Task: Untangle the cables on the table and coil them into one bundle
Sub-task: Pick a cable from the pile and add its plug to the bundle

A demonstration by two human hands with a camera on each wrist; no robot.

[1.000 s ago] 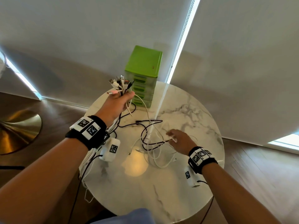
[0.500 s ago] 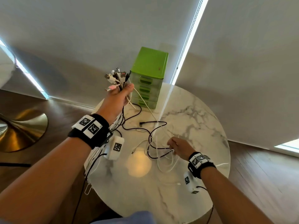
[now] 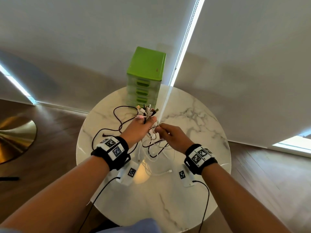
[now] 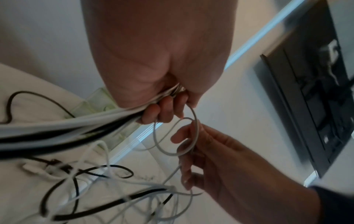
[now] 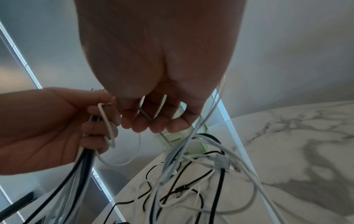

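Note:
My left hand [image 3: 139, 127] grips a bunch of black and white cables above the round marble table [image 3: 193, 207]. Their plug ends [image 3: 147, 111] fan out above the fist. In the left wrist view the cable bunch [image 4: 57, 130] runs out of that fist toward the lower left. My right hand [image 3: 170, 134] is raised just right of the left one and pinches a loop of thin white cable [image 4: 188, 136]. Below both hands, loose black and white cables [image 5: 191, 189] lie tangled on the tabletop. A black cable [image 3: 117, 118] trails off to the left.
A green drawer unit [image 3: 145, 78] stands at the table's far edge, just behind the hands. A white plug end [image 3: 169, 171] lies near the front. White tagged boxes hang under both wrists. Wooden floor surrounds the table, with a brass-coloured base [image 3: 15, 138] at the left.
My left hand has come down and rightward with the bunch. My right hand has lifted off the table with a white cable and met the left hand.

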